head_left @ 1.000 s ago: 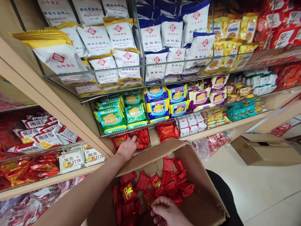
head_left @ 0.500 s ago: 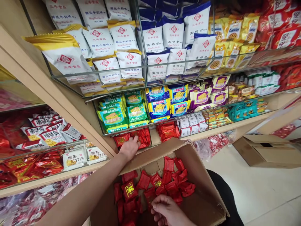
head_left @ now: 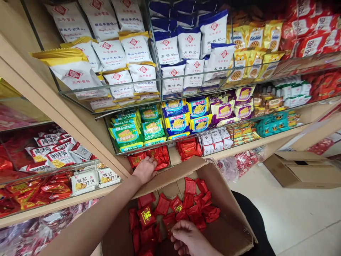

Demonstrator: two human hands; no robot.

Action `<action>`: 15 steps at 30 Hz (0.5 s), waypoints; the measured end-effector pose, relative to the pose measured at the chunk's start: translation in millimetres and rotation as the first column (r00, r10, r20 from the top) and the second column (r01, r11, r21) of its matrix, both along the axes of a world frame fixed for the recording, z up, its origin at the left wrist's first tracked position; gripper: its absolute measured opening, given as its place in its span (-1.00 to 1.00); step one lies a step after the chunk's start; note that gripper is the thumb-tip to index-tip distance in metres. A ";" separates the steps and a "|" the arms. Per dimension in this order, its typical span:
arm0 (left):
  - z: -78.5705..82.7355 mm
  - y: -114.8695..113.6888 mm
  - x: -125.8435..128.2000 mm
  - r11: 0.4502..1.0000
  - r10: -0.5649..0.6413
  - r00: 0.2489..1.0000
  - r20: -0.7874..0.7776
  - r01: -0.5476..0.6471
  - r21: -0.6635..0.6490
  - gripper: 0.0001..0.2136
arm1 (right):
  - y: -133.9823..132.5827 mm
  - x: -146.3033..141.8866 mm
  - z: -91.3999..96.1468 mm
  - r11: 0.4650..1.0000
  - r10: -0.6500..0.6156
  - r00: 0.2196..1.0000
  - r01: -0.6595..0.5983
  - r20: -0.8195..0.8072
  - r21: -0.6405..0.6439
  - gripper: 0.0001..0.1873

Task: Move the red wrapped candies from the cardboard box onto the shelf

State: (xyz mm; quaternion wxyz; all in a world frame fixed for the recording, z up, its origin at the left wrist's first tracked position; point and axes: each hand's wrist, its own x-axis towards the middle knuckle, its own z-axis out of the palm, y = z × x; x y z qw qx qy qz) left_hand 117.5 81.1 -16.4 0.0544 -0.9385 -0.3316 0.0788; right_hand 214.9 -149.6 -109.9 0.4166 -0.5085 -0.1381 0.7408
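Note:
My left hand [head_left: 145, 170] reaches over the box's back flap to the lowest glass compartment. Its slightly bent fingers rest on small red wrapped packets [head_left: 161, 156] there, and its thumb is hidden. Down in the open cardboard box [head_left: 222, 188], my right hand [head_left: 188, 237] hovers low, its fingers curled in with the thumb against them. Whether anything is inside that curl I cannot make out. Loose red packets with gold characters [head_left: 146, 216] lie across the box floor beyond and to the left of the right hand.
Above stand glass compartments of green soda biscuits [head_left: 126, 133], blue-yellow packs [head_left: 177, 122] and white milk-flavour packs [head_left: 138, 76]. More red packets [head_left: 189, 149] fill a neighbouring low compartment. A wooden upright [head_left: 66, 113] rises at left. Another carton [head_left: 301, 169] sits on the floor at right.
The view has tilted up and turned slightly. My left hand has drawn a little back over the red packets on the shelf. The right hand has hardly moved.

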 end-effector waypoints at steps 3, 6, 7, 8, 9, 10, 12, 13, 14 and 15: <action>-2.4 1.5 -1.4 1.000 0.002 1.000 0.025 -0.002 0.010 -0.78 | -1.0 0.4 1.7 1.000 -0.005 1.000 0.005 0.008 0.001 -0.74; -3.8 2.4 -1.9 1.000 0.000 1.000 0.030 0.000 0.009 -0.82 | -1.8 0.5 0.4 1.000 -0.012 1.000 0.012 0.000 0.014 -0.74; -3.6 2.4 -1.9 1.000 -0.002 0.999 0.032 0.001 0.008 -0.82 | -1.7 0.5 -0.2 1.000 -0.011 1.000 0.011 -0.002 0.016 -0.73; -3.1 2.3 -2.1 1.000 -0.003 0.999 0.036 0.003 0.006 -0.82 | -1.5 0.5 -0.7 1.000 -0.011 1.000 0.011 -0.005 0.020 -0.73; -2.1 2.1 -2.4 1.000 -0.005 0.999 0.041 0.005 0.003 -0.82 | -1.3 0.6 -1.0 1.000 -0.010 1.000 0.010 -0.007 0.021 -0.73; -0.8 1.6 -2.8 1.000 -0.006 0.999 0.049 0.006 0.001 -0.83 | -1.0 0.8 -0.9 1.000 -0.010 1.000 0.011 -0.007 0.022 -0.72; 2.6 0.2 -4.3 1.000 -0.010 0.998 0.067 0.011 -0.011 -0.84 | -0.8 1.5 0.3 1.000 -0.016 1.000 0.016 -0.005 0.022 -0.72; 4.2 -0.6 -5.2 1.000 -0.013 0.997 0.077 0.014 -0.018 -0.84 | -0.9 1.8 1.3 1.000 -0.021 1.000 0.021 -0.001 0.022 -0.71; 5.7 -1.4 -6.0 1.000 -0.015 0.996 0.087 0.017 -0.026 -0.83 | -1.1 2.1 2.4 0.999 -0.024 1.000 0.024 0.002 0.022 -0.71; 6.7 -2.1 -6.7 0.999 -0.015 0.995 0.097 0.018 -0.034 -0.83 | -1.3 2.3 3.5 0.999 -0.027 1.000 0.027 0.004 0.022 -0.71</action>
